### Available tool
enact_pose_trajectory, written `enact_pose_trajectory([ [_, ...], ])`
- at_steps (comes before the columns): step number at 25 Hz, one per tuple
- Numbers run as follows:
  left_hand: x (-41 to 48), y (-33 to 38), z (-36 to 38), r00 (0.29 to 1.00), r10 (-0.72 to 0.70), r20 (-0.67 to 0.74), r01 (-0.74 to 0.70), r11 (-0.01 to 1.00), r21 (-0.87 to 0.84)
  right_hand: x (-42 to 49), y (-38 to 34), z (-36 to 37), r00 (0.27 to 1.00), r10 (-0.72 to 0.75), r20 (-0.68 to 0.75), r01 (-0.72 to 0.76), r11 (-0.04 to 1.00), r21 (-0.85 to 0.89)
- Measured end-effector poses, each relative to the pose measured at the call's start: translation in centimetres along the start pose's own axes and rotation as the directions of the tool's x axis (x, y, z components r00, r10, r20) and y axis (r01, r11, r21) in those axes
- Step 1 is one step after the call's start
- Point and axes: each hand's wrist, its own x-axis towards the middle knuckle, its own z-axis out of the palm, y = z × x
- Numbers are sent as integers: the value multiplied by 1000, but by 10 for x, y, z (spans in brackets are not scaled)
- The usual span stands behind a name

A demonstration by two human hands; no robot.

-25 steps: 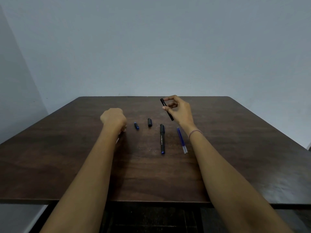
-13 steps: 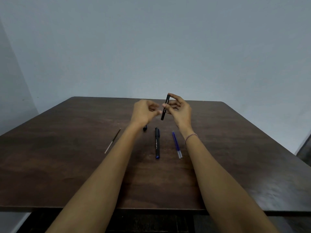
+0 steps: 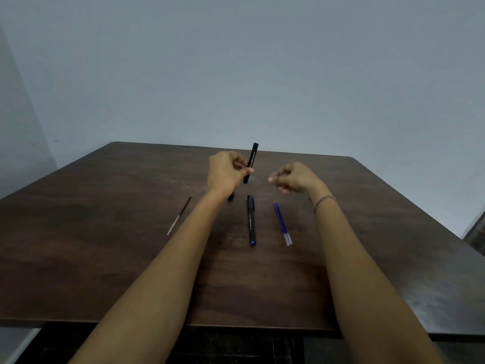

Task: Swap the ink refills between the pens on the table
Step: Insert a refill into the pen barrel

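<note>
Your left hand has its fingers and thumb curled round a black pen barrel, pinching it below the middle. The barrel stands nearly upright, its top leaning a little to the right. Your right hand hovers just beside it with a gap between. Its fingers are loosely curled, thumb and forefinger tips close together, and nothing shows between them.

The barrel's top end pokes up past the far edge of the table against the pale wall. Its lower end hangs above the wood, well off the surface. Bare dark wood runs out wide to either side of your hands and down between your forearms to the near edge.

Below your hands lies a second pen, black with white print and a blue tip at the near end, pointing towards you. Just right of it two blue refills lie side by side, touching, with clear near ends. Well off to the left a thin dark refill lies slanted, apart from everything else.

A small black piece peeks out behind your left wrist, mostly hidden, so you can't tell what it is. Your fingers cover part of the held barrel's white print, and whether anything sits inside it can't be made out. A bracelet circles your right wrist.
</note>
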Motion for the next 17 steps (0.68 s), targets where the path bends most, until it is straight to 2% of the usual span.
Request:
enact_pose_trajectory([
  [3, 0, -3, 0, 1000, -5, -8, 5, 1000, 15, -5, 3, -9, 983, 167, 79, -154, 978, -142],
  [5, 0, -3, 0, 1000, 3, -10, -2, 999, 34, -7, 3, -12, 970, 222, 104, -197, 959, -206],
  [17, 0, -3, -1, 1000, 9, -9, -8, 998, 61, -17, -10, -6, 952, 286, 110, -248, 930, -271],
])
